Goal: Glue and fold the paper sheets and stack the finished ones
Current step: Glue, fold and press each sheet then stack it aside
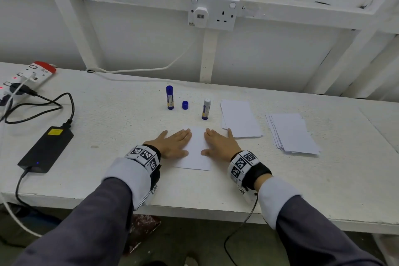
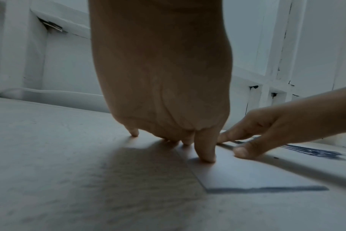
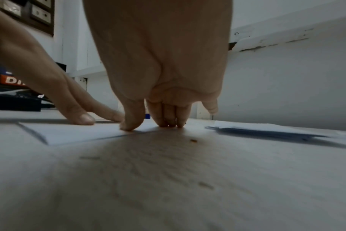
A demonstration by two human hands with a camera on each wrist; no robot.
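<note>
A matt white desk (image 1: 108, 101) with a slightly grainy, rough painted surface. Smooth, matt white paper sheet (image 1: 197, 151) lies on it. Two glossy plastic glue sticks (image 1: 170, 97), blue and white. A matt black plastic power brick (image 1: 46, 150). Soft grey cloth sleeves (image 1: 103, 211).

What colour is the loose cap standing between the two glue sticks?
Blue; the loose cap shows best in the head view.

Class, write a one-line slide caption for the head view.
Both hands, left and right, press a folded sheet flat beside two glue sticks.
</note>
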